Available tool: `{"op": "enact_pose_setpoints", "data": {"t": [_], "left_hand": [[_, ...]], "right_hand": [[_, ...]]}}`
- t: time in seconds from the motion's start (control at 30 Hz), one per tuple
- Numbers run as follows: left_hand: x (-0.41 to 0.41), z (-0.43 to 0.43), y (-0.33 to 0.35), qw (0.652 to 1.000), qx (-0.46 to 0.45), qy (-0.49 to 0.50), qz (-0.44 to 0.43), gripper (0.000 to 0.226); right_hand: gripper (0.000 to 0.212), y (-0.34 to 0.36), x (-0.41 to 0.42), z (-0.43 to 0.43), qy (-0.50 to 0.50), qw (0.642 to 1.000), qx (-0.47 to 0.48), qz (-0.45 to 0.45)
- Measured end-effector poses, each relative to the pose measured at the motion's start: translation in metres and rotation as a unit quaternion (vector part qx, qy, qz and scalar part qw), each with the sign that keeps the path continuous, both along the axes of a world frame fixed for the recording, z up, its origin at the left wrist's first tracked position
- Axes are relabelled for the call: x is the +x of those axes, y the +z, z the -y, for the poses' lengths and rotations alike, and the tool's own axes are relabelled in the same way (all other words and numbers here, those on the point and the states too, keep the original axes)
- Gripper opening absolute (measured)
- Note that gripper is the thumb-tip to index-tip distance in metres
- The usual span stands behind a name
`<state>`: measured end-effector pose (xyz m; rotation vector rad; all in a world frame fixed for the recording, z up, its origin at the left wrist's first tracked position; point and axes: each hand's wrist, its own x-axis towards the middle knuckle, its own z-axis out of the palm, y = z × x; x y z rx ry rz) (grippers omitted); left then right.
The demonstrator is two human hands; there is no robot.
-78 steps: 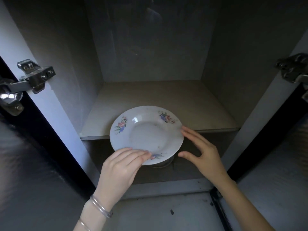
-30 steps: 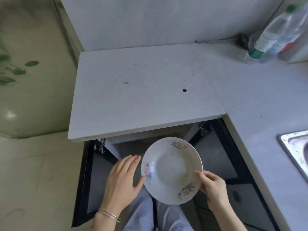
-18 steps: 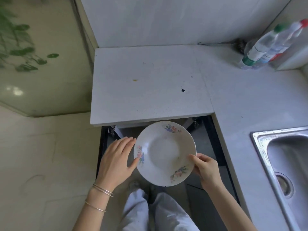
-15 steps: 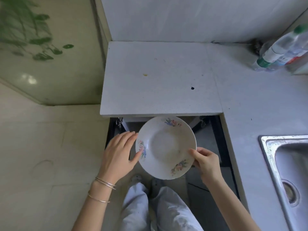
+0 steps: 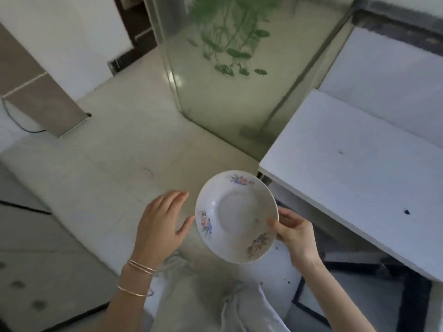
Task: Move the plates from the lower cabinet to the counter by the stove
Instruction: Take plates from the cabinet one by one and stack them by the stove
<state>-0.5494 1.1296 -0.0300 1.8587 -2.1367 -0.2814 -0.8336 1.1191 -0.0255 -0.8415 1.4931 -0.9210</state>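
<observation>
Head view: white plate [image 5: 236, 218] with floral prints on the rim sits in mid-air in front of the person, above light trousers [image 5: 215, 298] and pale tiled floor [image 5: 100, 178], tilted slightly so its well faces the camera. Right hand [image 5: 293, 232] grips the plate at its right rim, thumb on top of the rim, fingers curled under and behind it. Left hand [image 5: 163, 224] is open, fingers extended and together, palm facing the plate's left rim; thumb tip right at the rim, cannot tell if it touches. Plate lies between the two hands, carried by the right one only. Thin bangles [image 5: 140, 275] on the left wrist. White counter [image 5: 354, 168] is to the right of the plate, its near corner just beside the plate's upper right edge, plate not over it. Glass panel with green leaf pattern [image 5: 230, 51] stands beyond, upper centre. Frame is motion-blurred.
</observation>
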Motion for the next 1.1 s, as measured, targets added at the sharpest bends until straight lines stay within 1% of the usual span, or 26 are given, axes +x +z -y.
{"op": "enact_pose_setpoints", "data": {"t": [0.07,0.17,0.27,0.37,0.43,0.5,0.57,0.6,0.67,0.77,0.87,0.93,1.07,1.1], "left_hand": [[0.037,-0.009,0.000,0.998,0.000,0.056,0.000,0.053],[0.100,-0.019,0.001,0.992,-0.001,0.127,-0.004,0.053],[0.166,-0.028,0.006,0.984,-0.007,0.180,-0.005,0.054],[0.232,-0.036,0.010,0.973,-0.014,0.232,0.002,0.057],[0.272,-0.039,0.014,0.964,-0.023,0.263,0.013,0.061],[0.309,-0.043,0.019,0.956,-0.033,0.290,0.017,0.063],[0.342,-0.048,0.023,0.947,-0.050,0.316,0.015,0.062],[0.357,-0.052,0.024,0.942,-0.055,0.331,0.013,0.061],[0.383,-0.061,0.025,0.929,-0.055,0.367,0.015,0.062],[0.416,-0.076,0.024,0.905,-0.038,0.423,0.019,0.064],[0.449,-0.092,0.016,0.878,-0.034,0.477,0.016,0.059],[0.470,-0.098,0.013,0.854,-0.035,0.518,0.031,0.056],[0.509,-0.098,0.014,0.810,-0.035,0.580,0.071,0.061],[0.520,-0.096,0.015,0.800,-0.034,0.595,0.074,0.058]], "right_hand": [[0.026,-0.001,0.040,0.023,0.054,0.998,-0.011,-0.002],[0.025,-0.002,0.108,0.054,0.101,0.995,-0.014,0.007],[0.021,-0.002,0.181,0.084,0.152,0.988,-0.031,-0.004],[0.016,0.000,0.260,0.107,0.221,0.971,-0.076,-0.050],[0.019,0.005,0.315,0.119,0.253,0.958,-0.113,-0.077],[0.028,0.011,0.369,0.129,0.275,0.949,-0.129,-0.081],[0.022,0.017,0.421,0.136,0.306,0.937,-0.147,-0.076],[0.028,0.020,0.446,0.139,0.328,0.930,-0.153,-0.062],[0.037,0.024,0.491,0.142,0.366,0.918,-0.150,-0.042],[0.035,0.027,0.549,0.149,0.420,0.894,-0.150,-0.034],[0.036,0.025,0.604,0.159,0.472,0.871,-0.133,-0.021],[0.035,0.023,0.642,0.167,0.507,0.854,-0.117,-0.007],[0.035,0.019,0.719,0.189,0.564,0.821,-0.085,0.025],[0.035,0.019,0.739,0.195,0.578,0.812,-0.080,0.030]]}}
